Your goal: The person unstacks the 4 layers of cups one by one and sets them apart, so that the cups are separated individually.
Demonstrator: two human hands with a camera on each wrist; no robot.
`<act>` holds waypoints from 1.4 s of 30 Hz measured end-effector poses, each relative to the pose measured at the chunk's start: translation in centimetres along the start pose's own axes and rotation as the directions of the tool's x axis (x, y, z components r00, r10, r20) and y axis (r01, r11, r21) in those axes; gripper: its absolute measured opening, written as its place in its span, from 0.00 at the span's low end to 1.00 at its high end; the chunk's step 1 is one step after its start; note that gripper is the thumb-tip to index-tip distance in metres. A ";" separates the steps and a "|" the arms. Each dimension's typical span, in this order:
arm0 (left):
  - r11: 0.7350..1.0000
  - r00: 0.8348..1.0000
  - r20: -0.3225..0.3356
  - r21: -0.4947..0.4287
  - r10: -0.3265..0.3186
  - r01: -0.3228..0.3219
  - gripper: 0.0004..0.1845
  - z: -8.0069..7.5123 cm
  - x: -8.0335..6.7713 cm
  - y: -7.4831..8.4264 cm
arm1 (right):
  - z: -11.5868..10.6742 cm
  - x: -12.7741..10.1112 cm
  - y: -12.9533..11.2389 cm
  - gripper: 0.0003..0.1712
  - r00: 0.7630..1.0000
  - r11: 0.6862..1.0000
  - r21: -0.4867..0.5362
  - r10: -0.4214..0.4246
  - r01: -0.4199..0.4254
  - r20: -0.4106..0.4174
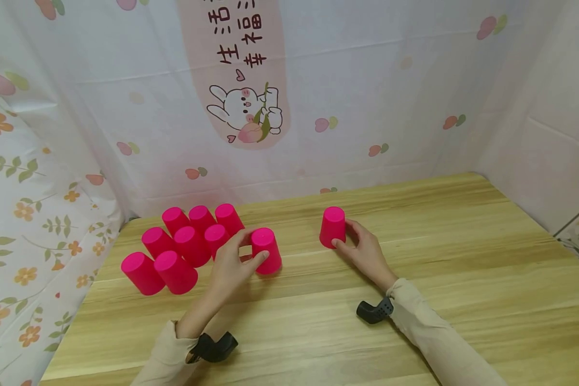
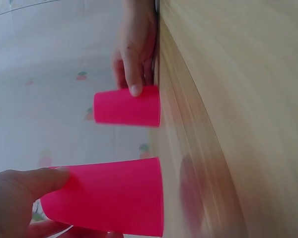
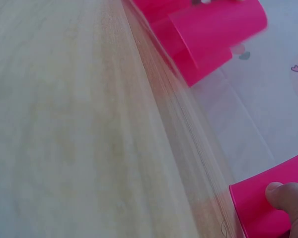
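Note:
Two pink cups stand upside down on the wooden table (image 1: 318,321). My left hand (image 1: 236,262) grips one pink cup (image 1: 266,251) (image 2: 109,196), thumb in front and fingers behind. My right hand (image 1: 362,249) holds the other pink cup (image 1: 332,227) (image 2: 126,106) (image 3: 265,208) near the table's middle, thumb on its near side and fingers curled round its right side. Both cups rest on the tabletop, about a cup's width or two apart.
A cluster of several more upside-down pink cups (image 1: 183,246) (image 3: 208,29) stands at the table's back left. A floral cloth backdrop (image 1: 289,96) walls the table at the back and both sides. Bare wood stretches to the right and front.

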State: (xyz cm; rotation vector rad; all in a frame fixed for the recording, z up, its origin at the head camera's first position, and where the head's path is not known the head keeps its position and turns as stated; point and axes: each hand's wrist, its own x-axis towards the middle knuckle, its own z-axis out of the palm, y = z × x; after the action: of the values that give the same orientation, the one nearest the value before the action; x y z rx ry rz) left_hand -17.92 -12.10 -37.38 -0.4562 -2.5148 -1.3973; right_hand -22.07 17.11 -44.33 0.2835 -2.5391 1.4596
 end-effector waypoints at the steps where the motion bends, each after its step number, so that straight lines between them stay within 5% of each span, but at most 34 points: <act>1: 1.000 1.000 -0.009 0.031 -0.002 0.003 0.28 -0.5 -0.3 -0.1 | 0.0 0.0 0.0 0.35 1.000 1.000 0.000 -0.002 0.002 -0.001; 9: 0.986 0.995 -0.096 0.160 -0.028 0.043 0.28 -4.1 -2.9 -1.0 | 0.1 0.0 0.2 0.34 1.000 1.000 0.003 -0.004 0.004 -0.011; 16: 0.965 0.988 -0.150 0.260 0.024 0.016 0.28 -5.7 -4.1 -1.3 | 0.0 0.1 0.1 0.34 1.000 1.000 -0.003 0.002 -0.002 -0.006; 23: 0.913 0.974 -0.194 0.407 0.121 -0.033 0.31 -6.0 -4.8 -1.4 | 0.0 0.1 0.1 0.34 1.000 1.000 -0.004 -0.005 0.005 -0.007; 42: 0.910 0.973 -0.213 0.414 0.086 0.010 0.31 -6.1 -5.0 -3.2 | 0.1 0.1 0.1 0.35 1.000 1.000 0.000 0.011 -0.011 -0.004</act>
State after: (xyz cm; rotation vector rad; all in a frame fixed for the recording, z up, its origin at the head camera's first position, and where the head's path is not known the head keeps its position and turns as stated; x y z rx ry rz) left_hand -14.21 -19.74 -38.46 -0.2434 -2.4960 -0.8087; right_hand -22.15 17.09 -44.41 0.2665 -2.5414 1.4622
